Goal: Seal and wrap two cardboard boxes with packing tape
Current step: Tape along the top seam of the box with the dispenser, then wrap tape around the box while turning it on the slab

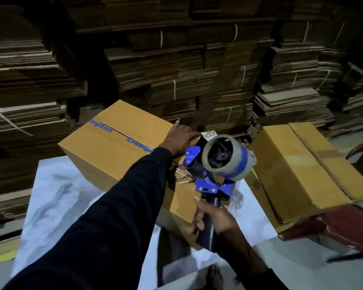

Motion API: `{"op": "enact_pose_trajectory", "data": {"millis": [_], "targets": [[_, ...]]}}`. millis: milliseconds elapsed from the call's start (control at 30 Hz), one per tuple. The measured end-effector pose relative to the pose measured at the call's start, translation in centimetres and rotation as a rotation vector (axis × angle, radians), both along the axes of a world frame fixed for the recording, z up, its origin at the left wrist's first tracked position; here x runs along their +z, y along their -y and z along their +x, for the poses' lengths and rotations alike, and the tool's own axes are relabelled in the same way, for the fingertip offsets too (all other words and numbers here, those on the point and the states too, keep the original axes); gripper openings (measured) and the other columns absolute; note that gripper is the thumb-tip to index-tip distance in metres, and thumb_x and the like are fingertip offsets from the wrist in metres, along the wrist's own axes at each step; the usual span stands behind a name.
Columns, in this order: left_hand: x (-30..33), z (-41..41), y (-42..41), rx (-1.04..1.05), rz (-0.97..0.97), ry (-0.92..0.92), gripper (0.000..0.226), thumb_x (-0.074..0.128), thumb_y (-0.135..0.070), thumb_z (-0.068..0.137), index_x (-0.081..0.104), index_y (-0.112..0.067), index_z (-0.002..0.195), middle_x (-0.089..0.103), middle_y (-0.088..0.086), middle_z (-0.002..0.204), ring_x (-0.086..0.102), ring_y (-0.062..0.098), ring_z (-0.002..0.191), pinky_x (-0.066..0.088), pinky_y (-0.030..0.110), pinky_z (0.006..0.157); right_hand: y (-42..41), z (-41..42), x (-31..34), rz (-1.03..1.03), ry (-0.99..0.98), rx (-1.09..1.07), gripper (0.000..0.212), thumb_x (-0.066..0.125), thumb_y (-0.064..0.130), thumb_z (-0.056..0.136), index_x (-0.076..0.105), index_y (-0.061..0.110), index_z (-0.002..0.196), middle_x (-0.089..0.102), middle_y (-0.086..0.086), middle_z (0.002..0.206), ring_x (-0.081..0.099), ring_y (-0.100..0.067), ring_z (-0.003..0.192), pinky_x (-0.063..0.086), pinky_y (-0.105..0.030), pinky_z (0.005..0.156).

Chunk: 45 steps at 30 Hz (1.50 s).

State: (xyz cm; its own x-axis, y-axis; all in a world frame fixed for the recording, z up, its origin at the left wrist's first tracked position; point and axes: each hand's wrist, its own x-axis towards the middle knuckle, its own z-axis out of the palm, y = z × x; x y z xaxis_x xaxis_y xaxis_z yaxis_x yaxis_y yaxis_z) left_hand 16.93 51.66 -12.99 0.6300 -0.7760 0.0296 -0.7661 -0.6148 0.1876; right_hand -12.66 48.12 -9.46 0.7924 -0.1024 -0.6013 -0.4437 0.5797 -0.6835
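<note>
Left hand [179,139] rests on the box [113,147], fingers relaxed. Right hand [212,216] fingers clamp the dispenser [214,170] handle.

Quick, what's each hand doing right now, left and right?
Left hand: open, pressing flat on the far end of the printed box.
Right hand: closed around the handle of the tape dispenser.

surface: white table [57,197] | on it: printed cardboard box [111,155]

Printed box [113,147] on table, plain box [291,170] rt, unsealed.
</note>
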Motion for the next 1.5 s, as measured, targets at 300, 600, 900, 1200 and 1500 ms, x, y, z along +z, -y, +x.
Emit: {"op": "enact_pose_trajectory", "data": {"millis": [300, 600, 900, 1200, 1500], "targets": [[0.3, 0.9, 0.1, 0.106, 0.016, 0.023, 0.057, 0.03, -0.068, 0.105, 0.06, -0.035, 0.143, 0.065, 0.01, 0.133, 0.053, 0.032, 0.132, 0.02, 0.051, 0.121, 2.3, 1.8, -0.2, -0.005, 0.044, -0.086, 0.044, 0.068, 0.024, 0.093, 0.045, 0.011, 0.058, 0.035, -0.01, 0.045, 0.055, -0.028, 0.038, 0.043, -0.061, 0.086], [0.5, 0.2, -2.6, 0.525, 0.06, -0.033, 0.063, 0.024, -0.068, 0.106, 0.056, -0.028, 0.144, 0.055, 0.013, 0.148, 0.043, 0.035, 0.143, 0.009, 0.06, 0.127, 7.7, 3.8, -0.6, -0.291, 0.064, -0.112, 0.051, 0.063, 0.021, 0.102, 0.047, 0.006, 0.056, 0.035, -0.012, 0.048, 0.058, -0.03, 0.046, 0.06, -0.064, 0.067], [0.0, -3.1, -4.0, 0.849, 0.035, -0.104, 0.062, 0.024, -0.065, 0.108, 0.058, -0.024, 0.138, 0.054, 0.016, 0.141, 0.038, 0.039, 0.14, 0.004, 0.066, 0.125, 16.1, 7.5, -0.3, -0.225, 0.034, 0.168, 0.041, 0.065, 0.028, 0.099, 0.048, 0.012, 0.065, 0.037, -0.008, 0.05, 0.051, -0.026, 0.042, 0.062, -0.051, 0.062], [-1.7, -2.5, -3.9, 0.513, -0.27, 0.038, 0.048, 0.048, -0.029, 0.11, 0.046, -0.019, 0.157, 0.05, 0.009, 0.157, 0.039, 0.025, 0.15, 0.008, 0.045, 0.13, 20.7, 14.7, 3.2, -0.114, 0.033, 0.265, 0.034, 0.066, 0.025, 0.085, 0.043, 0.016, 0.062, 0.035, -0.001, 0.046, 0.037, -0.019, 0.037, 0.042, -0.032, 0.043], [0.8, -1.4, -1.0, 0.435, -0.322, -0.222, 0.059, 0.054, -0.043, 0.107, 0.036, -0.028, 0.161, 0.039, -0.001, 0.165, 0.035, 0.024, 0.15, 0.025, 0.043, 0.124, 23.8, 22.6, 3.5, -0.172, -0.044, 0.251, 0.038, 0.058, 0.022, 0.098, 0.043, 0.019, 0.063, 0.033, 0.001, 0.05, 0.032, -0.016, 0.04, 0.035, -0.03, 0.046]]}}
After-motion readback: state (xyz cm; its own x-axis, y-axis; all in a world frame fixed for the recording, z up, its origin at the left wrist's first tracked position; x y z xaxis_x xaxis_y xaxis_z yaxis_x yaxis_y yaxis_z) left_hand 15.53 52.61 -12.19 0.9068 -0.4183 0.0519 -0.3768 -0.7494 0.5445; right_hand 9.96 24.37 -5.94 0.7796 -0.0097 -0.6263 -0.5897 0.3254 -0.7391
